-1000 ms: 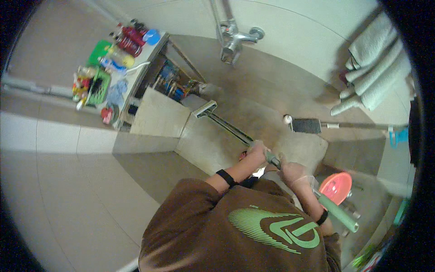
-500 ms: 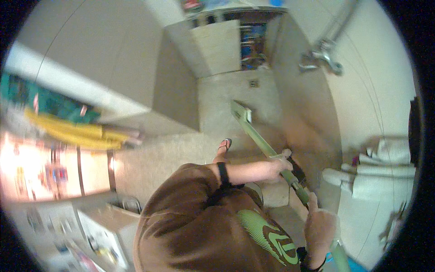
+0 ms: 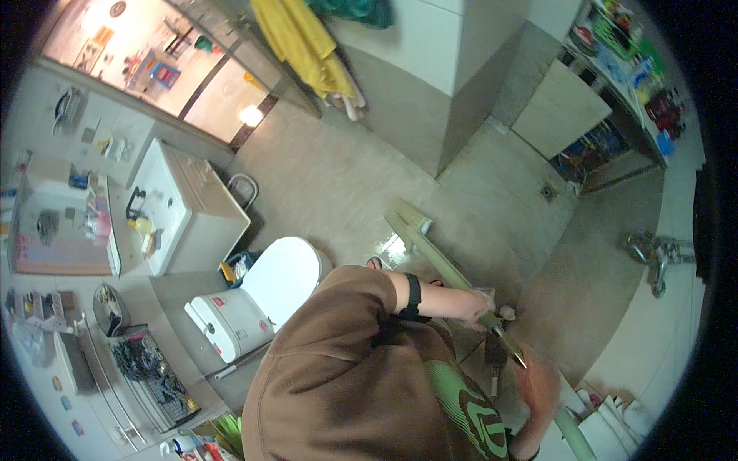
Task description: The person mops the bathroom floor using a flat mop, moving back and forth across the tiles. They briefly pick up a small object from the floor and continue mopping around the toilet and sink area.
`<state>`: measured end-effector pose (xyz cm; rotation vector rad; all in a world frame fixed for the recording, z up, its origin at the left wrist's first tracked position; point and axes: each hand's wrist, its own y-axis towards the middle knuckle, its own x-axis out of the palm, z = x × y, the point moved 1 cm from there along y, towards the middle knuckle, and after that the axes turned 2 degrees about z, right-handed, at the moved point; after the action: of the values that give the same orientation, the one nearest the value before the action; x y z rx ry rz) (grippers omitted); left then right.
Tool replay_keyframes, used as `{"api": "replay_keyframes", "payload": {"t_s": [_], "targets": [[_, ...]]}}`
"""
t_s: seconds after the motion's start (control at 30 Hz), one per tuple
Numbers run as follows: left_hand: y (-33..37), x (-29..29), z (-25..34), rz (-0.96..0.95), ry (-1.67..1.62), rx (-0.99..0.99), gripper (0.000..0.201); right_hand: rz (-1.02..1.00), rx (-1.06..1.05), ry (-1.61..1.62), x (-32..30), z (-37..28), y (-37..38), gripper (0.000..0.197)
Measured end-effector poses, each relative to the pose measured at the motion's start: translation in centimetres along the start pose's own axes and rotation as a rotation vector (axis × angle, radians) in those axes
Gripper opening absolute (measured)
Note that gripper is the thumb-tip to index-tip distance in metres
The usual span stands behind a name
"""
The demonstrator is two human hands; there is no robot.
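A long green-handled mop (image 3: 446,266) slants across the floor, its wide flat head resting on the tiles ahead of me. My left hand (image 3: 478,306) is closed round the middle of the pole, just above a shiny metal section. Further up the pole, closer to my body, my right hand (image 3: 538,386) wraps round it; some of its fingers are blurred. Beyond both hands the green pole runs on toward the lower right. Beside the mop head the floor (image 3: 377,200) shines as if wet.
To the left stand a white toilet (image 3: 286,276) and a washbasin cabinet (image 3: 204,203). An open doorway (image 3: 211,88) lies at the upper left, near hanging yellow cloth (image 3: 304,50). A wall corner (image 3: 442,115) juts out ahead. At right are a low cabinet (image 3: 565,107) and a wall tap (image 3: 659,253).
My view has swung round, bringing the toilet and washbasin into sight on the left and shifting the tap rightward. Both hands stay on the mop, whose head remains on the floor.
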<state>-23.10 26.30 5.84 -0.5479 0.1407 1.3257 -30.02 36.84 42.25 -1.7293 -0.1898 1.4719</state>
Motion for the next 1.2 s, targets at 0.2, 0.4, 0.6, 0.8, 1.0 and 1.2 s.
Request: {"api": "replay_keyframes", "payload": {"t_s": [0.2, 0.4, 0.6, 0.8, 1.0, 1.2], "targets": [[-9.8, -2.8, -14.2, 0.042, 0.312, -0.299, 0.034, -0.008, -0.108, 0.117, 4.9, -8.2, 7.5, 0.054], [-18.8, -5.2, -21.3, 0.278, 0.203, -0.458, 0.020, -0.194, -0.482, 0.656, 9.5, -10.0, 8.6, 0.071], [-24.5, -8.2, -26.7, 0.616, 0.064, -0.557, 0.007, -0.868, 0.098, 1.401, 5.2, -13.8, 9.2, 0.066], [-26.7, -10.1, -33.3, 1.142, -1.404, -0.483, 0.008, -0.736, 0.131, 1.146, -2.3, -26.6, 11.3, 0.069], [-29.3, -13.5, -33.1, 1.132, -0.907, -0.589, 0.003, -0.714, 0.105, 1.066, -6.8, -30.8, 12.6, 0.077], [-33.5, -21.3, -36.6, 1.251, -1.622, -0.798, 0.003, -0.499, -0.292, 0.818, -6.3, -36.1, 19.3, 0.078]]}}
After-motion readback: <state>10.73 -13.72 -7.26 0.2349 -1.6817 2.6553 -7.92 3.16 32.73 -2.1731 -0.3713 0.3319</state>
